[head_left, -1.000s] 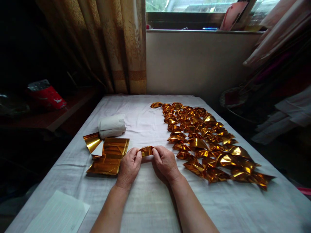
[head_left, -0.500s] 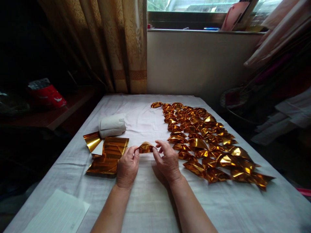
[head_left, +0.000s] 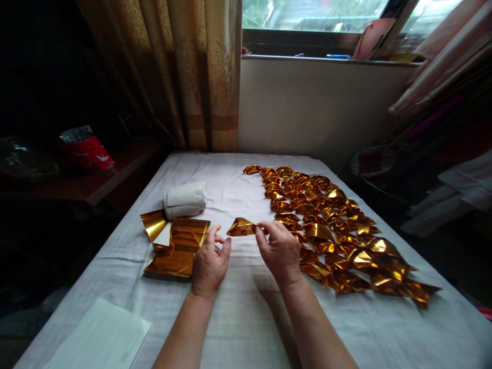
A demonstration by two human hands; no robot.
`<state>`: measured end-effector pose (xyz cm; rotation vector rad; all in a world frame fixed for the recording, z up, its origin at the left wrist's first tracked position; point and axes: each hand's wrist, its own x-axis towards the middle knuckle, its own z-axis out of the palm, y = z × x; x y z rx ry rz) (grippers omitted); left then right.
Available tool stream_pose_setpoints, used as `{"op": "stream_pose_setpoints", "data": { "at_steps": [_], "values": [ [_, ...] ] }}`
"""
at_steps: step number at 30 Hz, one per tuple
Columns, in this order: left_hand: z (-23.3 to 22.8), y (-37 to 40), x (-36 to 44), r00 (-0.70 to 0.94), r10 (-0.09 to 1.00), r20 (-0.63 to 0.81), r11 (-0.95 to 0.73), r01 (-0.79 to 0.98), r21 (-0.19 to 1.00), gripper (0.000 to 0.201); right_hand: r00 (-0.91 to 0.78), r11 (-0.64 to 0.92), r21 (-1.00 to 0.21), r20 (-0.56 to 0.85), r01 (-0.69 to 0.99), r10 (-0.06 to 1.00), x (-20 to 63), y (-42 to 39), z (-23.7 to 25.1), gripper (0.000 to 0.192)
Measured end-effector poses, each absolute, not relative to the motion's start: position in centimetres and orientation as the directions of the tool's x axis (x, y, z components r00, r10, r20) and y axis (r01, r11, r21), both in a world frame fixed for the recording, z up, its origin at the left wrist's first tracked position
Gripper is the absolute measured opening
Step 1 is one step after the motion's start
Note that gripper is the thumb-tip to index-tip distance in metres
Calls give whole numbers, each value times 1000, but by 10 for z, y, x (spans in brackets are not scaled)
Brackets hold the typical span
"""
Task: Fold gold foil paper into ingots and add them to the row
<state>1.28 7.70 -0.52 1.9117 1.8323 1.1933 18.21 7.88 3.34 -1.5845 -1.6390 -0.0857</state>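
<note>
My right hand (head_left: 280, 251) pinches one end of a folded gold foil piece (head_left: 241, 227) and holds it just above the white cloth-covered table (head_left: 238, 318). My left hand (head_left: 210, 261) hovers beside it with fingers apart, holding nothing. To the left of that hand lies a stack of flat gold foil sheets (head_left: 177, 246). On the right, several folded gold pieces (head_left: 330, 225) lie in rows.
A rolled white cloth (head_left: 183, 201) sits behind the foil stack. White lined paper (head_left: 100, 338) lies at the near left corner. A dark side shelf holds a red packet (head_left: 87, 149). Curtain (head_left: 184, 72) and window wall stand behind the table; clothing hangs at right.
My left hand has let go of the folded gold piece and opened. My right hand alone now holds the piece and has lifted it slightly toward the rows.
</note>
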Motion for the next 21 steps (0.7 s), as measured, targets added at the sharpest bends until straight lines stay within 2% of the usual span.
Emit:
{"op": "stream_pose_setpoints", "data": {
  "at_steps": [5, 9, 16, 21],
  "values": [
    [-5, 78, 13, -151, 924, 350, -157, 687, 709, 34, 129, 53, -305, 547, 951, 827, 200, 138, 72, 18],
    [-7, 80, 13, -165, 931, 326, -137, 670, 730, 30, 137, -86, -137, 419, 987, 897, 213, 208, 90, 21],
    [-11, 81, 12, -189, 936, 297, -96, 675, 732, 29, 159, -160, -20, 282, 987, 946, 224, 282, 74, 31],
    [-8, 79, 14, -166, 943, 287, -106, 670, 735, 28, 171, -180, 14, 262, 983, 950, 229, 310, 59, 35]
  ]
}}
